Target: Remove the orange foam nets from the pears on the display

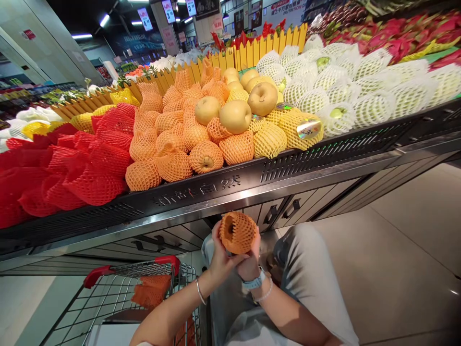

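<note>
Left: red-netted bundles [101, 178], heaped | right: white-netted fruit [374, 89] in rows | behind those: pink-red dragon fruit [391, 41] | back: yellow picket fence [259, 50] | overhead: price screens [169, 10] (one starts with a 4) | below display: dark cabinet handles [291, 209] | lower right: pale tiled floor [396, 235]

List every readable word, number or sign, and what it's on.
"新鲜自然": black display rail
"NUTRITION D": wall banner, rest unclear
"4": left price screen
"3": middle price screen
"3": right price screen
Too small or blurred: screens' smaller digits, fruit sticker, blue wall lettering, other signs.
</note>
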Motion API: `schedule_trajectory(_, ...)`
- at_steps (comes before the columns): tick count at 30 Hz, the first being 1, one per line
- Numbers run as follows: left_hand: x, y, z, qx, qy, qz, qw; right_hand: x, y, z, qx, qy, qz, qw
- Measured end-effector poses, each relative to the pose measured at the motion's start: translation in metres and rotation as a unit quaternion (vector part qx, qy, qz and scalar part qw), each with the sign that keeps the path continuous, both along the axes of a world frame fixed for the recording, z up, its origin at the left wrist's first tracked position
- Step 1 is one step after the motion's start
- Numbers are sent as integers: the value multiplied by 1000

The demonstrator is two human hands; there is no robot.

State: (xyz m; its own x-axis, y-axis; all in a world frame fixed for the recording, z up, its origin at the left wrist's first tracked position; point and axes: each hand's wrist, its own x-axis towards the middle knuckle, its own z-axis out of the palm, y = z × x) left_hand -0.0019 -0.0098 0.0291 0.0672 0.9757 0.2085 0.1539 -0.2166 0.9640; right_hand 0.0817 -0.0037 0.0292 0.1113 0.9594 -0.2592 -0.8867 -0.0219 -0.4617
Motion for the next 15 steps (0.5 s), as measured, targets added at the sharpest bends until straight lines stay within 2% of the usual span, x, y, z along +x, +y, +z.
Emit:
schedule_trajectory(4,-3,1,1,27,26,-68,997,6,7,-3,-39,39,40,998)
schedule_trajectory(7,-8,10,0,84,59,-86,991,7,15,-10,-73,44,67,994)
schedule_trajectory(9,-13,16,0,108,67,-98,987,8,19,-15,-69,26,85,994)
schedule_trajectory(12,-18,21,-2,102,55,-122,986,12,25,-19,-52,0,100,994)
schedule_trajectory(15,-19,22,-3,99,34,-138,985,18,29,-15,-61,2,109,992)
